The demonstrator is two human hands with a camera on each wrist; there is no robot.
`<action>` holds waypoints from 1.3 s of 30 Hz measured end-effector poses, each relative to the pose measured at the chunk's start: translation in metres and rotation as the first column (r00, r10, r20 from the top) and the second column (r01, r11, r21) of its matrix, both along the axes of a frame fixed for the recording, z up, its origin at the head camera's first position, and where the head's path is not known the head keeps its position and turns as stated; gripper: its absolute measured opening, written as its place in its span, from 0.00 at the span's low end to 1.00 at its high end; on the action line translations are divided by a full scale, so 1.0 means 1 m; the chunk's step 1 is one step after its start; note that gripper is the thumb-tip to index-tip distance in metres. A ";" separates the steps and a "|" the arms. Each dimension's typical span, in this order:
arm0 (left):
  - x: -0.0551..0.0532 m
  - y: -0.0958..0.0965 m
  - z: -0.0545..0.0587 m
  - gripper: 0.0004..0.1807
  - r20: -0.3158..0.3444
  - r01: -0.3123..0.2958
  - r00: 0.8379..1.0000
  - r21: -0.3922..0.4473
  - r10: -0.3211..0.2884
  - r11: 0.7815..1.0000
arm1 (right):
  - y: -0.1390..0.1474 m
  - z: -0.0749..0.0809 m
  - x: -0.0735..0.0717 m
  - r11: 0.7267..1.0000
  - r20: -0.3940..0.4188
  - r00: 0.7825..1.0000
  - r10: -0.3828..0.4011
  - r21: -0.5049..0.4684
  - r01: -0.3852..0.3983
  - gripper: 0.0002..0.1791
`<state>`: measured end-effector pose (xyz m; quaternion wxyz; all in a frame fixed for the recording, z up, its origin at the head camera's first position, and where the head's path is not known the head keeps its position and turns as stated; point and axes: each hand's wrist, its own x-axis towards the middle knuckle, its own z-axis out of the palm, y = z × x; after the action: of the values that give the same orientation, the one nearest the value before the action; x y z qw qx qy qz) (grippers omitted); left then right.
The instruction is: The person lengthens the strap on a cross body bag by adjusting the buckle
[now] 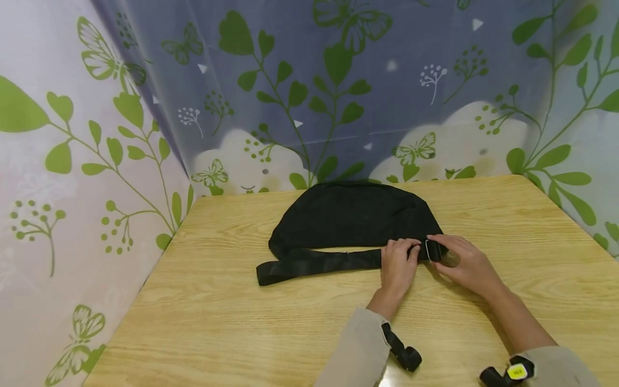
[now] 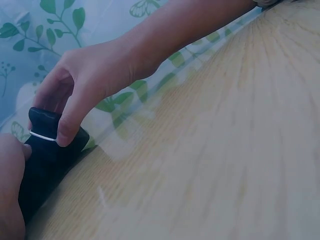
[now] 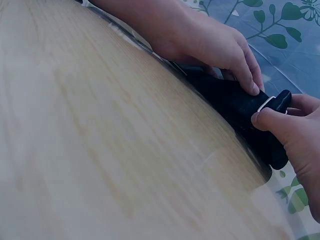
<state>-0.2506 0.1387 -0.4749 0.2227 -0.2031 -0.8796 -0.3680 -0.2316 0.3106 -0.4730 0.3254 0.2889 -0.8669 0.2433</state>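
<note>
A black fabric bag (image 1: 358, 215) with a curved top lies on the table, and its black webbing strap (image 1: 319, 265) stretches along the near side, folded into a loop at the left. My left hand (image 1: 399, 266) grips the strap just left of a metal-edged slider buckle (image 1: 427, 250). On the buckle's other side, my right hand (image 1: 469, 263) pinches it between thumb and fingers. In the left wrist view the thumb of the right hand (image 2: 95, 75) presses by the bright metal edge. The right wrist view shows both hands close together, a short stretch of strap (image 3: 235, 97) between them.
The wood-grain table (image 1: 217, 322) reaches back to a hanging curtain (image 1: 290, 80) printed with leaves and butterflies, which also covers both sides. Black bands (image 1: 403, 349) hang at both sleeve cuffs.
</note>
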 end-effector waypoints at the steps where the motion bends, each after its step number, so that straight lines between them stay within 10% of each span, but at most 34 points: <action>1: 0.000 0.000 0.000 0.07 -0.006 -0.005 1.000 -0.009 0.005 1.000 | 0.000 0.000 0.000 1.000 0.001 1.000 -0.003 0.003 0.003 0.38; 10: 0.001 -0.001 0.000 0.05 -0.014 -0.161 0.987 -0.028 0.161 0.987 | -0.001 0.000 0.001 0.999 0.004 1.000 -0.028 0.018 0.028 0.38; 26: 0.001 -0.001 0.000 0.07 0.000 0.018 1.000 0.005 -0.018 1.000 | -0.002 0.000 0.002 1.000 0.010 1.000 0.007 -0.010 -0.007 0.38; 39: 0.001 0.000 0.000 0.04 -0.006 -0.156 0.988 -0.047 0.156 0.987 | -0.002 0.000 0.003 0.999 0.042 0.998 -0.052 0.005 0.052 0.37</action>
<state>-0.2500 0.1391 -0.4751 0.2470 -0.1394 -0.9011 -0.3280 -0.2290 0.3087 -0.4735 0.3124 0.2617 -0.8814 0.2390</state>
